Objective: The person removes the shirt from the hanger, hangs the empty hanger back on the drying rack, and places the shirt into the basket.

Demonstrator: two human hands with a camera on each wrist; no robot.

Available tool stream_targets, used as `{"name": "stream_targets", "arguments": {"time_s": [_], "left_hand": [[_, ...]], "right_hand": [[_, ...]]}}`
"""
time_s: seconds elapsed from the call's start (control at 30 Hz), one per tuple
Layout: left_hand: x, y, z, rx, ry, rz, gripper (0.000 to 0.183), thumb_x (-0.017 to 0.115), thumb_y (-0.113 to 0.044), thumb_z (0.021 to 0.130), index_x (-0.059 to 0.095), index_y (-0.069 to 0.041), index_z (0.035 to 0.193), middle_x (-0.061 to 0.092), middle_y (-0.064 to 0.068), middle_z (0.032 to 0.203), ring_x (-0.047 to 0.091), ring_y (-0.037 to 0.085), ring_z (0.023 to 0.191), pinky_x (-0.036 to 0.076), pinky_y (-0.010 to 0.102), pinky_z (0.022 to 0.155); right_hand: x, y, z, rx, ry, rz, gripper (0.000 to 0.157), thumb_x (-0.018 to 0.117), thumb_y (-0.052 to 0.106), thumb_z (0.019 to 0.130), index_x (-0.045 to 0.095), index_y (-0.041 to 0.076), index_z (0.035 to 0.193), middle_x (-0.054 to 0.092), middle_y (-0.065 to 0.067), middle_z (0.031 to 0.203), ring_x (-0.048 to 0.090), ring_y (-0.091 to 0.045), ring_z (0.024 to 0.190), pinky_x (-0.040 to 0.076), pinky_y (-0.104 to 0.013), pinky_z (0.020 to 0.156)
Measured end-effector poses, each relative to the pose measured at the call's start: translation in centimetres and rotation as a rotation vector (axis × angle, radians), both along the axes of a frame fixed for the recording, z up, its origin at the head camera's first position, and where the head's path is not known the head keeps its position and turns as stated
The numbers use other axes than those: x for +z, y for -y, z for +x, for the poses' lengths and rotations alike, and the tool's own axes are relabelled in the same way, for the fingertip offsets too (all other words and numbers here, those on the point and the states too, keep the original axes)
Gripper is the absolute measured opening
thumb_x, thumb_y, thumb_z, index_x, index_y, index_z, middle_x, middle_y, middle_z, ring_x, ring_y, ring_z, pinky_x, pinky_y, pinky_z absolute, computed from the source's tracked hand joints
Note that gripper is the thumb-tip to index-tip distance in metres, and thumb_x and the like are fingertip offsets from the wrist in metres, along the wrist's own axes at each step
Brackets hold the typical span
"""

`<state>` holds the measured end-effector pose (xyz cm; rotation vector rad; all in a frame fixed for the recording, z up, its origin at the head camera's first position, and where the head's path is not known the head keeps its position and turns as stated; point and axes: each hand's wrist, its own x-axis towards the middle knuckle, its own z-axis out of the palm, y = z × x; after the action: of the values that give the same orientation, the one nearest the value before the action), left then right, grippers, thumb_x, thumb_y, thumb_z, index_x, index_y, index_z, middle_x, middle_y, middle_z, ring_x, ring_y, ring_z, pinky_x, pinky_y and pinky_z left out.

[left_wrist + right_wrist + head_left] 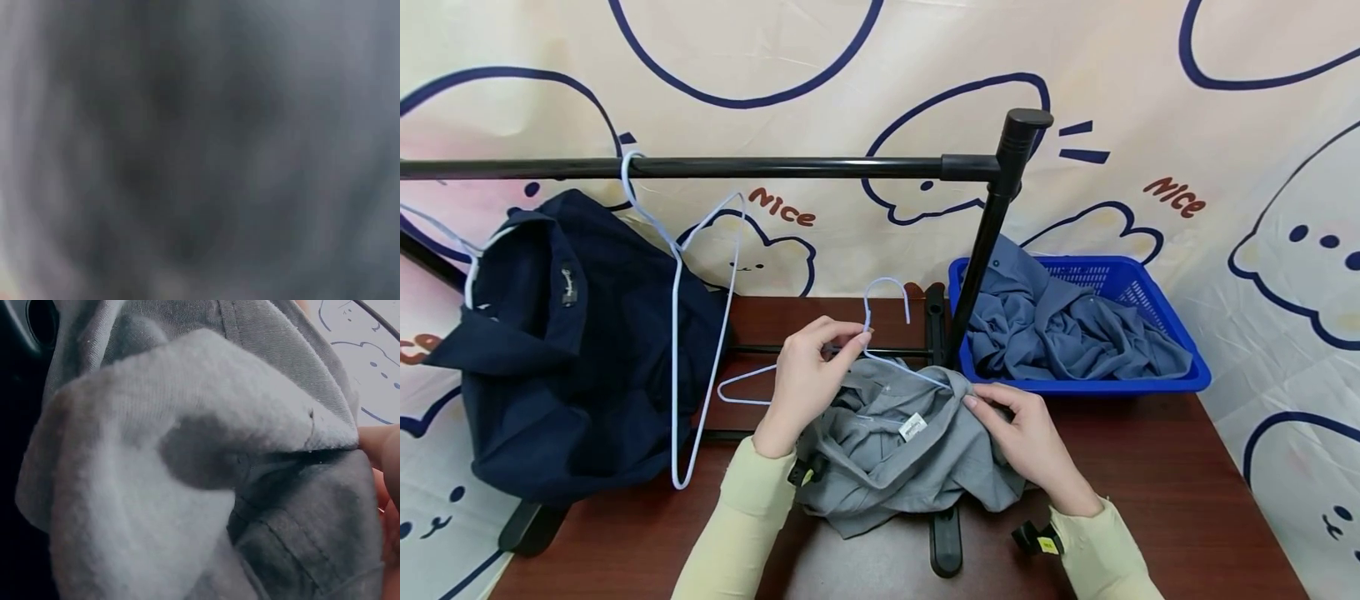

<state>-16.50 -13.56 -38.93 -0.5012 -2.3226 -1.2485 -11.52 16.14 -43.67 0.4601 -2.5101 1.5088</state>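
Note:
A light-blue hanger (908,370) is held by my left hand (805,379), thumb and fingers pinching it just below the hook. Its right arm slopes down into the neck opening of a grey garment (917,479), while its left corner sticks out past my left wrist. My right hand (1030,433) pinches the garment's edge near that arm's end. A white label (913,427) shows inside the garment. In the right wrist view, grey cloth (144,462) fills most of the picture, with fingers (382,450) gripping its edge at the right. Only dark blur shows in the left wrist view.
A black rack rail (790,168) crosses above the table (1165,483), its post (985,250) standing right of centre. A navy garment (587,350) hangs at left beside a bare hanger (675,375). Behind right, a blue basket (1090,387) holds a blue-grey garment (1060,325).

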Motion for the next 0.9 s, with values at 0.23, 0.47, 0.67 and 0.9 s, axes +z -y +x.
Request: {"name": "stream_targets", "arguments": {"time_s": [0.23, 0.47, 0.67, 0.9], "left_hand": [[-0.6, 1.5, -0.4, 0.043, 0.056, -0.004, 0.018, 0.073, -0.027, 0.097, 0.080, -0.014, 0.106, 0.063, -0.007, 0.082, 0.055, 0.012, 0.069, 0.045, 0.029, 0.061], [-0.7, 3.2, -0.8, 0.087, 0.139, 0.013, 0.020, 0.072, -0.030, 0.098, 0.080, -0.015, 0.108, 0.067, -0.004, 0.087, 0.057, 0.014, 0.073, 0.044, 0.030, 0.060], [-0.8, 5.5, -1.1, 0.183, 0.159, 0.033, 0.023, 0.072, -0.030, 0.097, 0.080, -0.011, 0.107, 0.071, 0.001, 0.085, 0.055, 0.016, 0.067, 0.040, 0.026, 0.057], [-1.2, 8.8, -1.4, 0.353, 0.234, 0.033, 0.031, 0.069, -0.035, 0.099, 0.079, -0.007, 0.108, 0.065, 0.007, 0.075, 0.048, 0.020, 0.058, 0.035, 0.028, 0.052]], "right_hand": [[-0.2, -0.2, 0.0, -0.020, -0.004, 0.032, 0.019, 0.070, 0.019, 0.099, 0.078, 0.013, 0.115, 0.073, -0.001, 0.115, 0.066, -0.017, 0.108, 0.052, -0.033, 0.090], [-0.3, -0.6, -0.1, -0.026, 0.016, 0.031, 0.019, 0.069, 0.018, 0.100, 0.078, 0.013, 0.116, 0.073, -0.001, 0.114, 0.067, -0.015, 0.099, 0.054, -0.028, 0.080], [-0.3, -1.0, -0.2, -0.055, 0.013, 0.045, 0.019, 0.069, 0.018, 0.100, 0.078, 0.012, 0.116, 0.073, -0.001, 0.112, 0.067, -0.014, 0.096, 0.054, -0.027, 0.079], [-0.5, -1.5, -0.1, -0.079, 0.013, 0.047, 0.017, 0.068, 0.016, 0.101, 0.078, 0.011, 0.113, 0.074, -0.002, 0.107, 0.066, -0.012, 0.084, 0.053, -0.025, 0.071]]}}
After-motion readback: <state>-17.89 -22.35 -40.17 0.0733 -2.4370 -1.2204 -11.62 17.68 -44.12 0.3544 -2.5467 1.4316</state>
